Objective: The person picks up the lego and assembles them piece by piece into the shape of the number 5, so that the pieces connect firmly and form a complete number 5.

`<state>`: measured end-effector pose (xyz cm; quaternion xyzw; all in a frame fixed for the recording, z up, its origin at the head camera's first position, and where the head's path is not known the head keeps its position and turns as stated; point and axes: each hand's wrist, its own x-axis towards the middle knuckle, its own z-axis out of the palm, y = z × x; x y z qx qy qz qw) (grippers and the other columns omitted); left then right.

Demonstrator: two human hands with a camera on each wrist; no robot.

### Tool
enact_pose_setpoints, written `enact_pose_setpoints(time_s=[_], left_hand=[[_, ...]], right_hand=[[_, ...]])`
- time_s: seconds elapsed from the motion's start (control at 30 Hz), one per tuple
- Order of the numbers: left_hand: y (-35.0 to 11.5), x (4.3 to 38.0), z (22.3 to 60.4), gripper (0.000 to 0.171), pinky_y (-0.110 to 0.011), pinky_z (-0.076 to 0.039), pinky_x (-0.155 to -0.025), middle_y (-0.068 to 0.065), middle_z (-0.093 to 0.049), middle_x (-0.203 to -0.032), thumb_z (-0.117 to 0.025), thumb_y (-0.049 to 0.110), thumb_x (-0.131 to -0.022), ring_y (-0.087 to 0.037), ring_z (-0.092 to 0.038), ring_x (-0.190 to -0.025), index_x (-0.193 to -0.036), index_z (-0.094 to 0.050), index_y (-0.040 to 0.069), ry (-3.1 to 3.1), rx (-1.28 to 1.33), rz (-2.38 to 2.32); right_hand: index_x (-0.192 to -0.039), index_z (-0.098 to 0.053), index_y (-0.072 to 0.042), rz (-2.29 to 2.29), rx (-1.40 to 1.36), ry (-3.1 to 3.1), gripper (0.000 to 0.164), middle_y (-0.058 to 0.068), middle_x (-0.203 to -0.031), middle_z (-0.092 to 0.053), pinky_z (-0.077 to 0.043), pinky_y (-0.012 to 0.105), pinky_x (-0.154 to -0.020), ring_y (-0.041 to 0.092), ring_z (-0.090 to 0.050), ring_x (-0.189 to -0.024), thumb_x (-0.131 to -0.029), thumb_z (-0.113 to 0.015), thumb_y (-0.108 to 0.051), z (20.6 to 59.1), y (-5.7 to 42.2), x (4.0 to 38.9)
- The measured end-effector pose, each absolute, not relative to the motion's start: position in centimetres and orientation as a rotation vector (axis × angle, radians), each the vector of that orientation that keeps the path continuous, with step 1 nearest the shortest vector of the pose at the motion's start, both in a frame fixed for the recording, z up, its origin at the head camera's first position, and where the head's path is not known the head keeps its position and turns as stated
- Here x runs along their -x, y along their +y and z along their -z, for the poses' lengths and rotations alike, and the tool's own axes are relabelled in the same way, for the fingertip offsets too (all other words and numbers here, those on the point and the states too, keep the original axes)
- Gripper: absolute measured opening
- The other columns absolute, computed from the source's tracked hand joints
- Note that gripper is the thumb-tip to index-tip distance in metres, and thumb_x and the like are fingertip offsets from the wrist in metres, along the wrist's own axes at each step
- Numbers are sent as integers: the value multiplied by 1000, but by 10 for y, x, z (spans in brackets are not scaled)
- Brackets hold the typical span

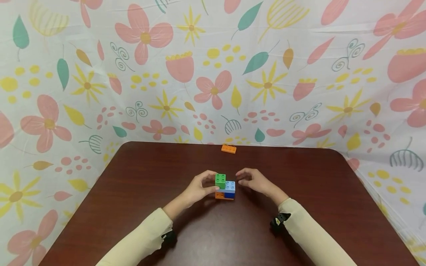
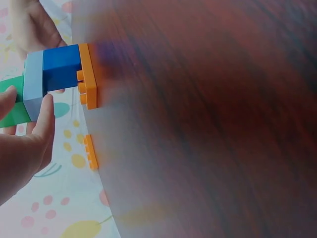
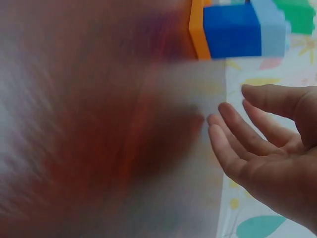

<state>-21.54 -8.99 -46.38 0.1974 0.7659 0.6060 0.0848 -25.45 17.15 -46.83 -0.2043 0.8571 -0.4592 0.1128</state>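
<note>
A small stack of toy building bricks stands near the middle of the table. At its base lies an orange brick (image 2: 89,77), with a dark blue brick (image 3: 232,30) on one end. A light blue brick (image 1: 230,186) lies across the dark blue one, and on its left end sits a green brick (image 1: 220,181). My left hand (image 1: 198,189) pinches the green brick between thumb and fingers, one fingertip reaching along the light blue brick. To the right of the stack, my right hand (image 1: 257,181) holds nothing, its fingers loosely bent and apart from the bricks.
Another flat orange brick (image 1: 229,149) lies by the far edge of the dark wooden table (image 1: 159,159). Behind the table hangs a flower-patterned cloth (image 1: 213,55). Each wrist wears a black strap, seen clearly at the right wrist (image 1: 279,220).
</note>
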Motion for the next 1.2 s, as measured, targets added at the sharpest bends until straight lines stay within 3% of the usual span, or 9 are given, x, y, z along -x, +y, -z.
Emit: enact_pose_setpoints(time_s=[0.27,0.57,0.73,1.2], left_hand=[[-89,216,465,37,-40,-50,-89,-11,-62,-112,-70,4,-87,-29,-56,-112,-122,-59,10,2289,-605,-1796],[-88,205,443,36,-39,-51,-88,-19,-61,-112,-68,-2,-87,-36,-55,-112,-121,-58,3,2275,-617,-1785],[-88,200,435,35,-36,-51,-86,-17,-61,-112,-68,-2,-87,-35,-55,-112,-120,-59,3,2270,-616,-1786],[-88,214,467,38,-32,-52,-85,-10,-62,-113,-70,2,-87,-29,-57,-112,-122,-59,9,2266,-612,-1816]], right_hand=[[-123,-58,4,1429,457,2599,33,16,-111,-65,-51,41,-85,30,-61,-102,-93,-63,-10,472,177,283],[-134,-52,1,1597,359,2567,43,19,-132,-55,-45,47,-97,33,-53,-119,-96,-60,-17,476,176,312],[-135,-51,1,1707,353,2560,43,19,-134,-54,-43,48,-99,34,-51,-121,-96,-60,-16,480,169,326],[-138,-50,-3,1661,273,2641,46,20,-142,-45,-36,51,-105,37,-41,-131,-95,-62,-14,497,154,352]])
